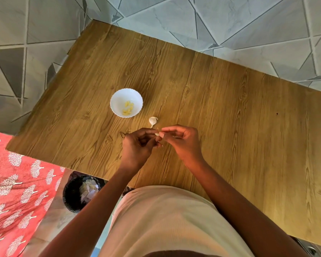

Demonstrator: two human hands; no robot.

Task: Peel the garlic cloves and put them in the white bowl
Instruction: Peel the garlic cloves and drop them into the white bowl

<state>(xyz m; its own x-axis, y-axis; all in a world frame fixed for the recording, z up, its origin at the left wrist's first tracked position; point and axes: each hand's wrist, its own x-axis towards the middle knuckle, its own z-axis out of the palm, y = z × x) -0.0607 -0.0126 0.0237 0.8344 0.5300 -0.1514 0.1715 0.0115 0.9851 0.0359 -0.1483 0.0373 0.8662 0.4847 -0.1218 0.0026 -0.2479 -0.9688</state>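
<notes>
Both hands meet over the wooden table, fingers curled: the left hand and right hand pinch a small garlic clove between their fingertips; its axis is too hidden to tell. Just beyond them lies an unpeeled clove, tail pointing back toward the hands. Farther left, the white bowl holds peeled cloves.

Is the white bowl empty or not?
Not empty: the white bowl holds a small pile of yellowish peeled cloves at its bottom, far from full.

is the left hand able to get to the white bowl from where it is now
Probably yes. The white bowl sits just ahead and left of the left hand, with only bare table between them. But that hand is pinching the garlic clove with the right hand, so it isn't free.
</notes>
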